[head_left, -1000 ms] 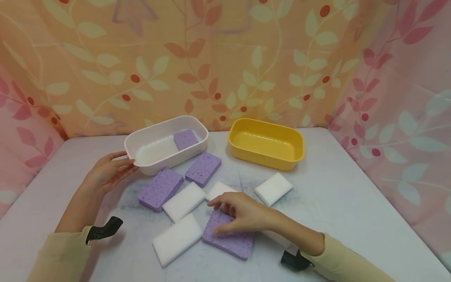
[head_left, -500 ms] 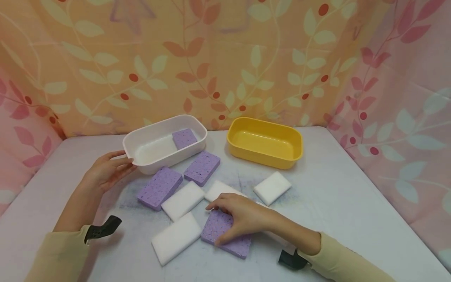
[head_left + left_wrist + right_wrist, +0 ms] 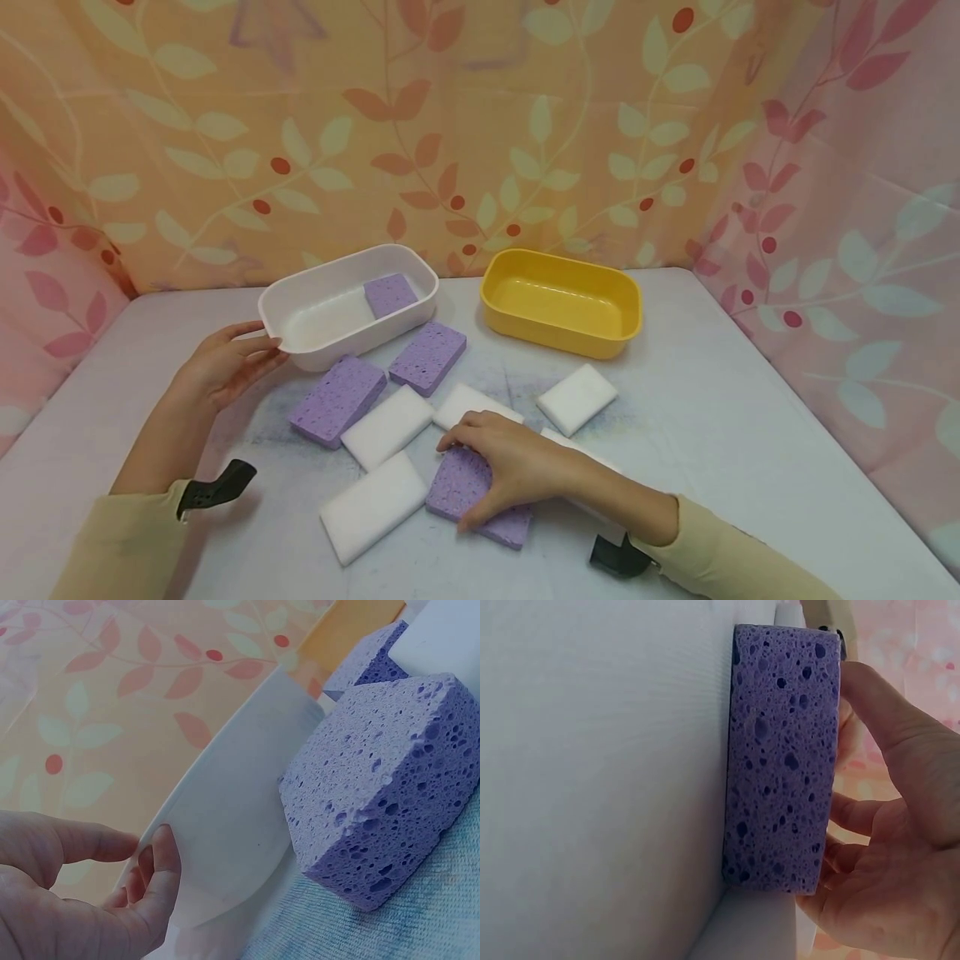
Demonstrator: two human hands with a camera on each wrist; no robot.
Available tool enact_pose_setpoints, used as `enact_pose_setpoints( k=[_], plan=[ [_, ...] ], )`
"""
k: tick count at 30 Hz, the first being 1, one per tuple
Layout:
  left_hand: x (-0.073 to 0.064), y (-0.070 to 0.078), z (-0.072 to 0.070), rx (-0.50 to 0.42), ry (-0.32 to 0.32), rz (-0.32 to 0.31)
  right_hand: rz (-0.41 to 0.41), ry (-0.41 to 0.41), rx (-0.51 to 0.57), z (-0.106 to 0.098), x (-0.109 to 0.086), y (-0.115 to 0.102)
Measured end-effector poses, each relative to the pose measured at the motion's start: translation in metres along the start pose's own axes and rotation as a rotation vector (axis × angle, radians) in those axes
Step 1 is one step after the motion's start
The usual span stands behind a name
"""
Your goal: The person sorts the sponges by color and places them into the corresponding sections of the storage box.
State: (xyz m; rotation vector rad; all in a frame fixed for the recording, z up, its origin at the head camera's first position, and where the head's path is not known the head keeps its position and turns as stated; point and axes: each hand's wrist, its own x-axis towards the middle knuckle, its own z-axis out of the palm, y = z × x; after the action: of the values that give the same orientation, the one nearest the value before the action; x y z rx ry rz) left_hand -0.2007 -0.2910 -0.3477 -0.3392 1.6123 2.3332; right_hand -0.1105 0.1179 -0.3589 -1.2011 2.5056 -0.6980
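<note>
At the left, my left hand [image 3: 225, 367] pinches the near left rim of a white plastic tub [image 3: 367, 335], thumb on one side and fingers on the other. One purple sponge [image 3: 392, 294] lies inside the tub. My right hand [image 3: 521, 458] spans a porous purple sponge [image 3: 456, 485] on the table, its thumb at the near edge and fingertips at the far edge. In the right wrist view the same sponge [image 3: 780, 761] lies flat on the cloth, and its top face is largely hidden by the hand in the head view.
Two more purple sponges [image 3: 339, 400] [image 3: 427, 358] lie before the white tub. Several white sponge pads [image 3: 375, 508] [image 3: 388, 427] [image 3: 577, 398] are spread around my right hand. A yellow tub [image 3: 555, 329] stands at the back right, before a leaf-patterned curtain [image 3: 450, 100].
My right hand has lowered onto the purple sponge, its thumb moving from over the top to the near edge. My left hand keeps its hold on the white tub.
</note>
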Motion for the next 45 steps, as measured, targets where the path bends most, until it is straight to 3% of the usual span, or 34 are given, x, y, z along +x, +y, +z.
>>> enact_pose_setpoints(
  k=[8,18,22,34,45],
  plan=[
    [0.001,0.000,-0.003,-0.014,-0.012,0.010,-0.005,0.011,0.020,0.001,0.002,0.002],
    [0.001,0.000,-0.004,-0.008,-0.015,0.005,0.039,-0.017,0.179,-0.008,0.002,0.000],
    [0.001,0.000,-0.004,-0.012,-0.015,0.008,0.018,-0.003,0.213,-0.012,0.001,-0.001],
    [0.001,-0.001,-0.002,-0.028,-0.025,0.011,0.030,0.023,0.195,-0.027,0.000,-0.007],
    [0.000,0.001,0.002,0.011,-0.008,-0.001,0.076,0.051,0.184,-0.044,0.011,-0.017]
  ],
)
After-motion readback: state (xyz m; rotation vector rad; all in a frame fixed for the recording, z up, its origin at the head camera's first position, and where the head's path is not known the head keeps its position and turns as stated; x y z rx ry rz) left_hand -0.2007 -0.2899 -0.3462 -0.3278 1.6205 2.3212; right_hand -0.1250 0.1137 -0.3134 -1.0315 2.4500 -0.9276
